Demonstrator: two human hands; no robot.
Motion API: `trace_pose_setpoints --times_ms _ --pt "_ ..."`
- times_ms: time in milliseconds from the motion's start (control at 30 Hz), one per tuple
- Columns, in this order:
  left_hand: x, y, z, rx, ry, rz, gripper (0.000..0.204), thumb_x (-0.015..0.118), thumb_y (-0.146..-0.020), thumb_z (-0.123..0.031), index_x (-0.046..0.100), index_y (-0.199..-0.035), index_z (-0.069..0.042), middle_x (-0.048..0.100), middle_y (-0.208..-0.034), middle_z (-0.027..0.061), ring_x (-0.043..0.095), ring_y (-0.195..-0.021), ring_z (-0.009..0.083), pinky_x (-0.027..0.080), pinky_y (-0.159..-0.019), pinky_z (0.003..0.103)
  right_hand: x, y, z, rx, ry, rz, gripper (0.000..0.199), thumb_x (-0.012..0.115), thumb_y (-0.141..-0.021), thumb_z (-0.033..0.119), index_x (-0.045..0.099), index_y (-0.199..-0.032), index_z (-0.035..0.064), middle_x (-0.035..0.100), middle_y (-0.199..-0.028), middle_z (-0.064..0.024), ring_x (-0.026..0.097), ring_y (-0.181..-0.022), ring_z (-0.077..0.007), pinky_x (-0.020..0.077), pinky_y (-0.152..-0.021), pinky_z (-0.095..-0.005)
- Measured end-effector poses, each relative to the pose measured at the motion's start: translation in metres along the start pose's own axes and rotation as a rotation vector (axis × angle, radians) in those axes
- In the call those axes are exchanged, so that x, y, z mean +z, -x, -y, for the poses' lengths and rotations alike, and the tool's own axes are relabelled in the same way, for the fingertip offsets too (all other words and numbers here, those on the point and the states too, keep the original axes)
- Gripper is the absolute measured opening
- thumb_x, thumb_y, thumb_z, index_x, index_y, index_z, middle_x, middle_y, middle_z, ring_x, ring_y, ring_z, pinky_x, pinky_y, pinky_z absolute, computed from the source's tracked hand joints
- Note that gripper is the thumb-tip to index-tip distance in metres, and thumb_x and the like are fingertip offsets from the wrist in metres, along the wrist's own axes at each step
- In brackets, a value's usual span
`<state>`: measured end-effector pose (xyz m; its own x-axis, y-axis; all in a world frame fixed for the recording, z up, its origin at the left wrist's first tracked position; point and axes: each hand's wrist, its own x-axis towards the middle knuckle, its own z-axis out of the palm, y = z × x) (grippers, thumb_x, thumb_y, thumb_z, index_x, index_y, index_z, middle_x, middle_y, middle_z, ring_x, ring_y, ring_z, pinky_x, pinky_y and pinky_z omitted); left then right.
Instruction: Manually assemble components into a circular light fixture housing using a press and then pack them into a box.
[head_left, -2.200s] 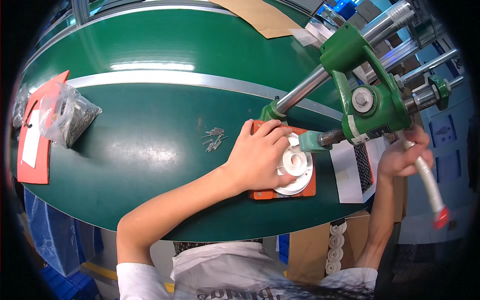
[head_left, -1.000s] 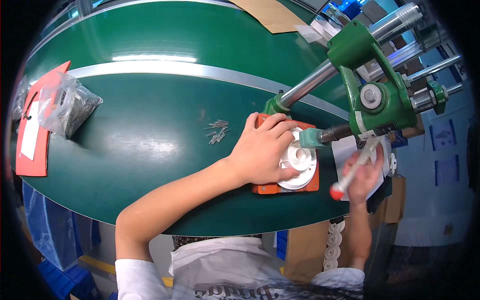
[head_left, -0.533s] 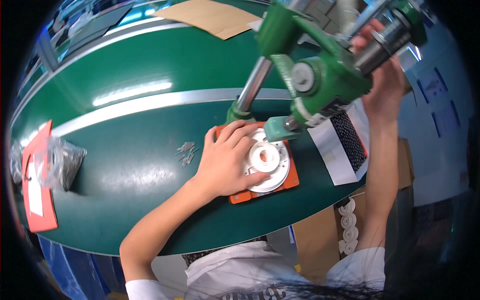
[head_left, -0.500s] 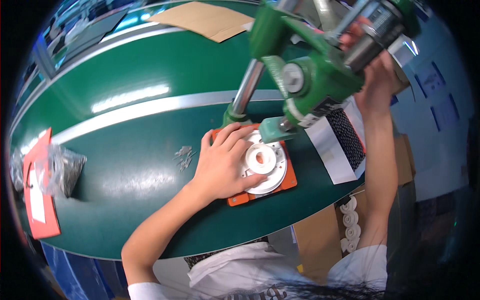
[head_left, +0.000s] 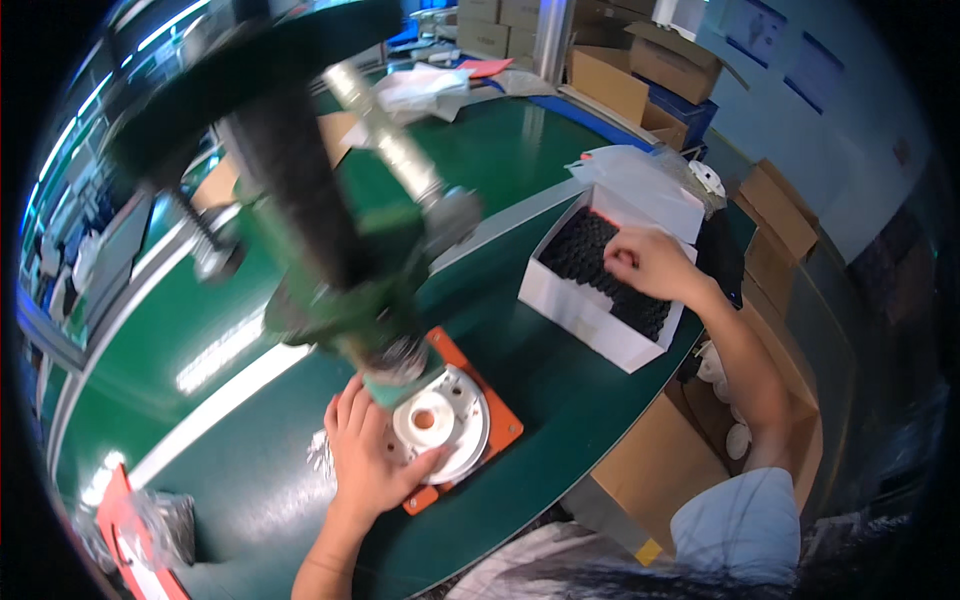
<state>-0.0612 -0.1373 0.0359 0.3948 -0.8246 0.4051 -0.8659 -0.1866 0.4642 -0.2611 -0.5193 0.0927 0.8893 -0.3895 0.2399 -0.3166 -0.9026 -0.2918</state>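
Two hands apart on green table [head_left: 520,180]. Left hand [head_left: 375,462] flat on white round part [head_left: 440,422], pinning it to orange base plate [head_left: 495,420] near front edge, under green press [head_left: 340,270]. Right hand [head_left: 648,262] pinching small black pieces in white box [head_left: 590,310] at right edge. Risks: fingers lie under press head, could be crushed; part may shift off-centre; box sits close to edge, could be knocked off.

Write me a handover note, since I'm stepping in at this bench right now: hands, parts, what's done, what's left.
Left hand: flat on the white round part, steadying it on the orange base plate under the green press.
Right hand: off the press, fingers in the white box of small black parts.
Done: white part seated under the press head.
Left, as far as it shows: whatever the black part is for; nothing visibly picked yet.
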Motion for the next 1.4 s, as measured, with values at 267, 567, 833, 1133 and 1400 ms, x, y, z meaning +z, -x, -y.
trace_pose_setpoints --times_ms 267,567,833,1133,1400 --pt "0.007 0.008 -0.001 -0.103 0.043 0.083 0.072 0.083 -0.062 -0.035 0.060 -0.120 -0.001 0.056 -0.125 0.0168 0.048 -0.120 0.0377 0.034 -0.105 0.047 -0.001 0.019 -0.012 -0.164 0.018 0.113 0.019 0.072 -0.083 0.027 0.070 -0.087 0.0079 0.058 -0.081 -0.0071 0.063 -0.077 -0.0293 0.0480 -0.067 -0.0407" --pt "0.010 0.006 0.006 -0.173 0.109 0.086 0.070 0.081 -0.060 -0.031 0.059 -0.119 0.000 0.053 -0.122 0.0171 0.048 -0.118 0.0343 0.037 -0.103 0.045 0.004 0.018 -0.001 -0.108 0.214 0.457 0.034 0.067 -0.086 0.037 0.072 -0.086 0.0030 0.063 -0.090 -0.0136 0.066 -0.086 -0.0343 0.0517 -0.070 -0.0468" --pt "0.008 0.005 -0.002 -0.170 0.105 0.059 0.071 0.084 -0.061 -0.037 0.063 -0.121 -0.005 0.059 -0.122 0.0119 0.047 -0.116 0.0374 0.032 -0.102 0.049 0.010 0.014 0.008 -0.021 0.317 0.543 0.036 0.065 -0.087 0.037 0.072 -0.081 0.0017 0.068 -0.086 -0.0152 0.068 -0.083 -0.0364 0.0521 -0.065 -0.0472" --pt "0.008 0.004 0.003 -0.057 0.035 0.060 0.076 0.085 -0.064 -0.039 0.056 -0.127 -0.006 0.056 -0.126 0.0129 0.046 -0.125 0.0362 0.028 -0.106 0.049 0.004 0.006 0.024 0.149 0.297 0.463 0.030 0.059 -0.085 0.028 0.073 -0.085 0.0022 0.071 -0.090 -0.0205 0.069 -0.090 -0.0383 0.0532 -0.073 -0.0505" --pt "-0.001 -0.007 -0.006 -0.055 0.038 0.024 0.069 0.085 -0.065 -0.045 0.064 -0.115 -0.003 0.059 -0.127 0.0139 0.046 -0.131 0.0344 0.027 -0.105 0.061 -0.035 0.007 0.031 0.222 -0.619 0.130 0.016 0.069 -0.086 0.004 0.065 -0.100 -0.0022 0.068 -0.090 -0.0056 0.069 -0.088 -0.0146 0.0533 -0.078 -0.0266"
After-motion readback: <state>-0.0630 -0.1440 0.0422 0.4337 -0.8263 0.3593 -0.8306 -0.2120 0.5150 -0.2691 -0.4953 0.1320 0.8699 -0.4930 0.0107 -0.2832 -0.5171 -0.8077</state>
